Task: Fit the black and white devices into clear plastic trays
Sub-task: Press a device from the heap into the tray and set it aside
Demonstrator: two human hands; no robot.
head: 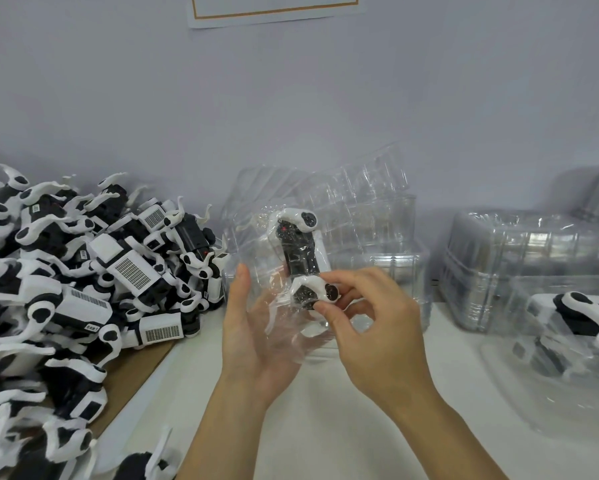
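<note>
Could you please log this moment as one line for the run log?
step: seating device in clear tray | left hand: supports tray | right hand: pinches device's lower end | pile: left

white table (325, 427), cardboard sheet (132, 379), wall notice (274, 10)

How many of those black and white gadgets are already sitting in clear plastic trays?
2: one device in the tray between the hands, another in a tray at far right. Others may be hidden.
</note>
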